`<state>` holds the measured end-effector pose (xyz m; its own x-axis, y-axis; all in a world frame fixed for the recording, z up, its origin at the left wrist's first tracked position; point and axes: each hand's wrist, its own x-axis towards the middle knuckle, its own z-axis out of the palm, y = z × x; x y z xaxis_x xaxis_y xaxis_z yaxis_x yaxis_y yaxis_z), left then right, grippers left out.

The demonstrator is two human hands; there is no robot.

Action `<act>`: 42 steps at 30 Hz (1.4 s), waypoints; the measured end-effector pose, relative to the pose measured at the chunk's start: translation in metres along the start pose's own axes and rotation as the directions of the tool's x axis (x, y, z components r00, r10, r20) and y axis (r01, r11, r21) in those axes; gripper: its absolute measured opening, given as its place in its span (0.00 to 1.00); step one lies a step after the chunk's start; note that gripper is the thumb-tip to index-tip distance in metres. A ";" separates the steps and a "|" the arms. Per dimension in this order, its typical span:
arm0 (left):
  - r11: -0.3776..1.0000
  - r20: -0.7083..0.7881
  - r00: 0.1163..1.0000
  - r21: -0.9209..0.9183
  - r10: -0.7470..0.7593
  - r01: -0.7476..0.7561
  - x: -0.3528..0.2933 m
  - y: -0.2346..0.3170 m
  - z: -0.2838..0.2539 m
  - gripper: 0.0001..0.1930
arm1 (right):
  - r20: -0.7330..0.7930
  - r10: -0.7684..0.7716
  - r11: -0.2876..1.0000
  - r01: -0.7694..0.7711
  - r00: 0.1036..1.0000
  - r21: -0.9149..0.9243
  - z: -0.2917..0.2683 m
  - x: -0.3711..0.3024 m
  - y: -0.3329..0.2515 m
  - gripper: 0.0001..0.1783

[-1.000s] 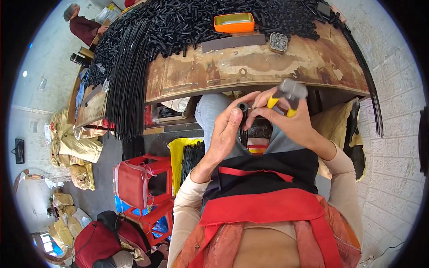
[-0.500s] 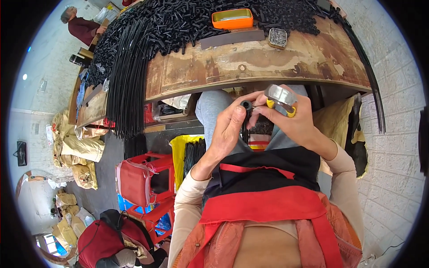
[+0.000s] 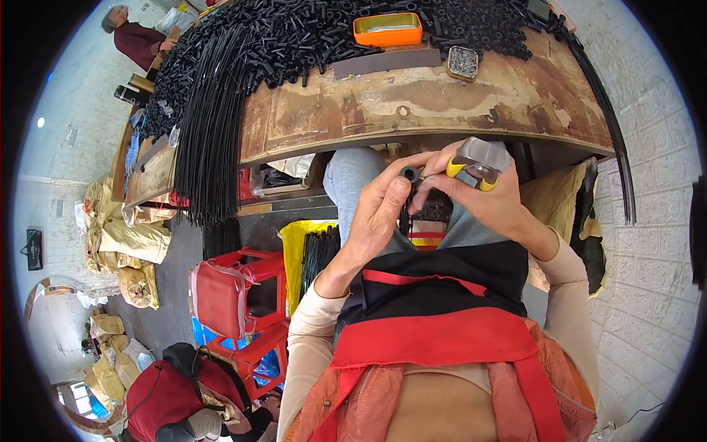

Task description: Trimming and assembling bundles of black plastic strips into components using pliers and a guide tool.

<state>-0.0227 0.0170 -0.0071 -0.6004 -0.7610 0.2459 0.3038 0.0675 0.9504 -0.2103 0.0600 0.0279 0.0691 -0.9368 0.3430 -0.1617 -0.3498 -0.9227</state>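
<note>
In front of my lap, below the table edge, my left hand [image 3: 379, 210] pinches a black tubular fitting [image 3: 410, 174] between thumb and fingers, its round open end facing up. Dark thin strands hang under it, partly covered by the fingers. My right hand [image 3: 482, 191] is closed around yellow-handled pliers [image 3: 480, 158], whose silver head sticks up out of the fist. The thumb and fingertips of that hand meet right beside the fitting. Whether they pinch a small piece there is too small to tell.
The wooden table [image 3: 309, 118] bears heaped black tubular parts [image 3: 294, 44], an orange box [image 3: 388, 31], a tin of small metal pieces [image 3: 462, 64] and a dark flat strip [image 3: 387, 62]. Long black rods [image 3: 210, 132] overhang its left side. Red stools [image 3: 228, 295] and another person [image 3: 177, 398] are lower left.
The pliers' head has tilted a little to the right and up in my right hand. Both hands have shifted slightly right in the picture, still together at the fitting.
</note>
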 end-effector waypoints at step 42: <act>0.996 -0.018 0.998 -0.065 -0.060 0.058 0.012 -0.006 -0.007 0.32 | -0.025 -0.009 0.981 0.013 1.000 0.193 0.010 0.014 0.015 0.09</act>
<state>-0.0266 0.0029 -0.0117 -0.6040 -0.7751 0.1853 0.3155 -0.0191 0.9487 -0.2018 0.0421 0.0169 0.0461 -0.9336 0.3553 0.0324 -0.3541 -0.9347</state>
